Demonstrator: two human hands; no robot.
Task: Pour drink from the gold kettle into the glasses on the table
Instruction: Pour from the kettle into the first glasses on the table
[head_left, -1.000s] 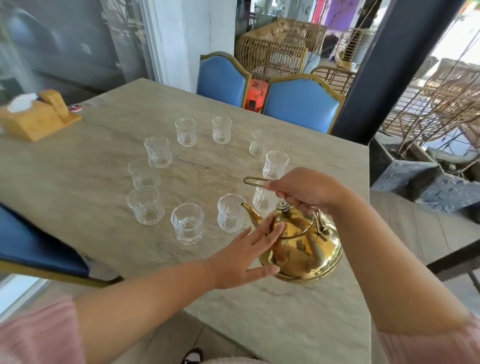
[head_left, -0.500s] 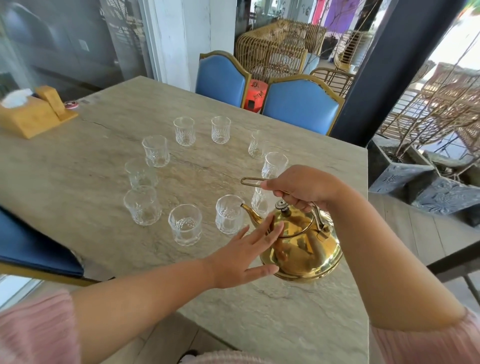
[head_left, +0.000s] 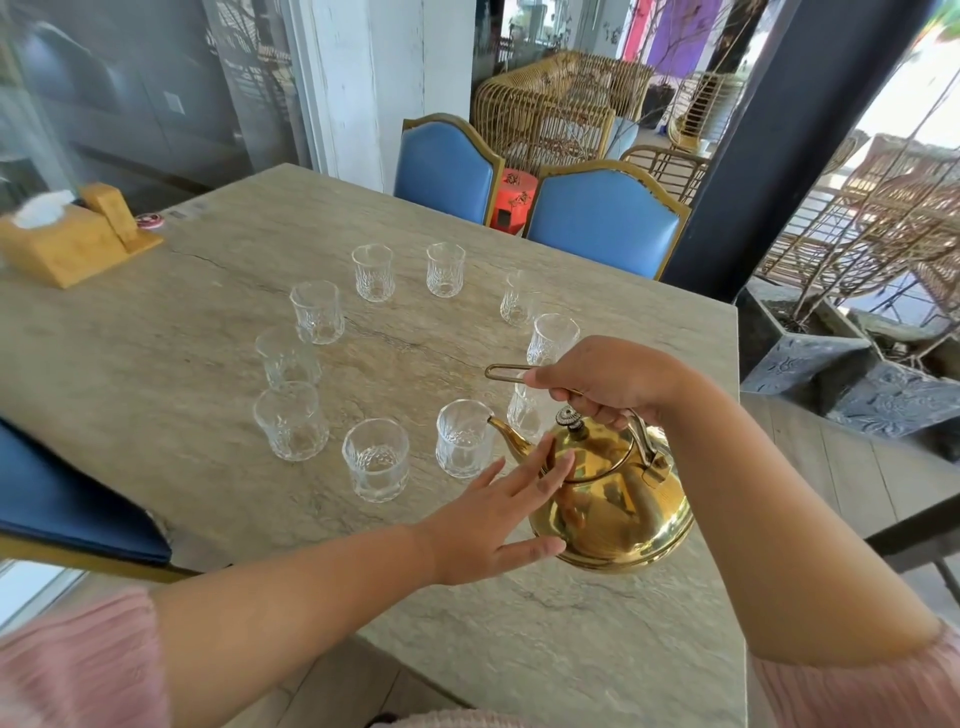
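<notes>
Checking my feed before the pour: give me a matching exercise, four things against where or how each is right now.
1 right hand
2 left hand
3 gold kettle
4 tissue box

A far left on the table
B grips the kettle's handle
C straight fingers touch the kettle's side
D spout tip at the rim of a glass

Pairs: 1-B, 2-C, 3-D, 4-A

We find nothing we can read. The red stool (head_left: 511, 200) beyond the far edge of the table (head_left: 156, 364) bears dark marks, and the red-and-white disc (head_left: 150, 222) near its far left corner is patterned, but both are too blurred for us.
</notes>
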